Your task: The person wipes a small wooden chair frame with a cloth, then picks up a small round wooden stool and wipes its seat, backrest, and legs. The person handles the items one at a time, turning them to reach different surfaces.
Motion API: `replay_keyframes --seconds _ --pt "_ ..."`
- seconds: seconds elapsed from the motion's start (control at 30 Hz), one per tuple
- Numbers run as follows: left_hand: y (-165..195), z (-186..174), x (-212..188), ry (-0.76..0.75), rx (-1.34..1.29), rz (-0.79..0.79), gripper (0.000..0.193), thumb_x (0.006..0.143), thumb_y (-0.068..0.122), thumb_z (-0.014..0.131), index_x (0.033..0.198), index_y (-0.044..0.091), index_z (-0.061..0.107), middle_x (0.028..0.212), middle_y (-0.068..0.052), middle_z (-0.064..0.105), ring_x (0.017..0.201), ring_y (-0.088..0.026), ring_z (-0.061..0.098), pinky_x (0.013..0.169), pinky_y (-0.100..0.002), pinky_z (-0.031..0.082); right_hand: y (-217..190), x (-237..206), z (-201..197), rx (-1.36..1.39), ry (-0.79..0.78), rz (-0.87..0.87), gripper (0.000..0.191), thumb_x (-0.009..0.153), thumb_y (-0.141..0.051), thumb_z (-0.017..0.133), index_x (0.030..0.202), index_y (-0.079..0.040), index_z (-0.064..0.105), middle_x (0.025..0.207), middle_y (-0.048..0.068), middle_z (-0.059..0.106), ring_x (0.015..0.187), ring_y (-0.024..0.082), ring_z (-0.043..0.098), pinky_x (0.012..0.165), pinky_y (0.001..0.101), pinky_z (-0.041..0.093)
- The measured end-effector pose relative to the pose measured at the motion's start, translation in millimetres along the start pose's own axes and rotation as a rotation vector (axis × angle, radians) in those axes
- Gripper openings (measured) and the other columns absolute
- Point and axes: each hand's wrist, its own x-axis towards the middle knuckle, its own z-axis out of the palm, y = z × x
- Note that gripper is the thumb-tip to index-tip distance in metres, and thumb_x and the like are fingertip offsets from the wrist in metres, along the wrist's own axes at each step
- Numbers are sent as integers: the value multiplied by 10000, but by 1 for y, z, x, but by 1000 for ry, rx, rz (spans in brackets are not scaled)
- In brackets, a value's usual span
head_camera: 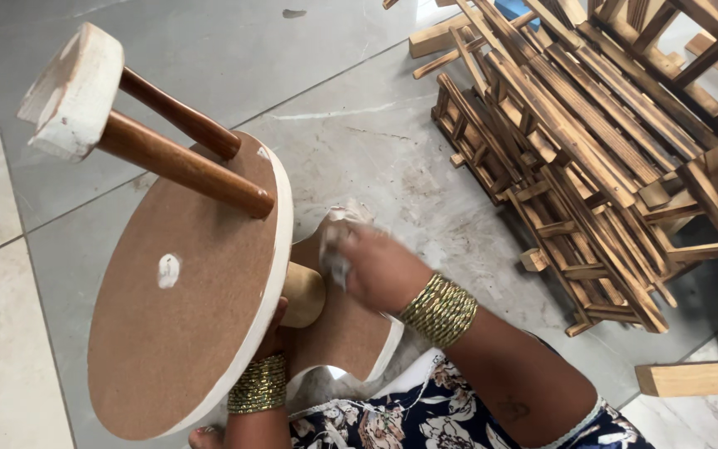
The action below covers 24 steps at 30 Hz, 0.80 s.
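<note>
In the head view, the person holds a small wooden piece of furniture tipped on its side over a grey marble floor (359, 125). Its large round board (184, 291), brown on the face and white on the rim, fills the lower left and bears one white patch near its middle. Two dark brown turned legs (180, 162) run from that board up to a small white block (76, 91) at the upper left.

The left hand (272, 333) is mostly hidden behind the round board's lower rim; its fingers wrap the rim and grip it, with green-gold bangles (258, 384) on the wrist below.

The right hand (376, 266) is blurred, closed around a small pale rag or pad (338, 249) which it presses near a lighter, unstained leg (302, 293). That leg sticks out just behind the big board and joins a second, smaller brown board with a white edge (351, 333) lying beneath the hand. This wrist also carries a stack of green-gold bangles (440, 310).

A dark floral garment (425, 424) shows at the bottom edge.

To the right, well apart from the hands, lies a heap of scorched wooden slat frames (575, 141), with a loose pale wooden block (691, 378) on the floor near the lower right corner.
</note>
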Motion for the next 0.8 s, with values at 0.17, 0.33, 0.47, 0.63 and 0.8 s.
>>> replay_keyframes --seconds 0.17,0.33,0.47,0.63,0.8 --pt "20 -4 -1 29 -55 -20 789 758 171 899 1430 42 507 1369 -98 593 1241 -281 593 1067 -478 512 40 -7 -5 750 -608 -480 406 836 -30 592 1235 -57 664 1169 121 696 1090 262 682 987 428 574" --pt "35 7 7 58 -351 38 785 770 139 897 1438 51 494 1356 -87 591 1228 -279 599 1059 -494 518 55 3 6 1274 150 32 442 844 -29 584 1278 -112 614 1103 99 649 905 195 607 814 367 525" --pt "44 5 7 112 -451 19 742 790 108 845 1447 46 505 1376 -84 600 1253 -283 610 1085 -490 532 21 10 38 701 355 -36 357 857 -58 726 1202 -61 633 1138 117 531 1077 194 593 946 333 522" --pt "51 -15 11 156 -500 -52 728 786 237 815 1426 50 524 1330 -103 638 1203 -300 641 1041 -503 559 43 -6 18 1046 -361 -268 322 841 40 617 1135 -47 716 1257 138 518 1079 241 618 966 377 572" --pt "51 -18 22 110 -551 -93 793 808 421 830 1447 52 537 1290 -131 656 1174 -317 665 993 -490 573 44 -13 48 1656 -20 -111 305 886 52 599 1155 -26 722 1126 233 585 957 326 643 842 431 594"
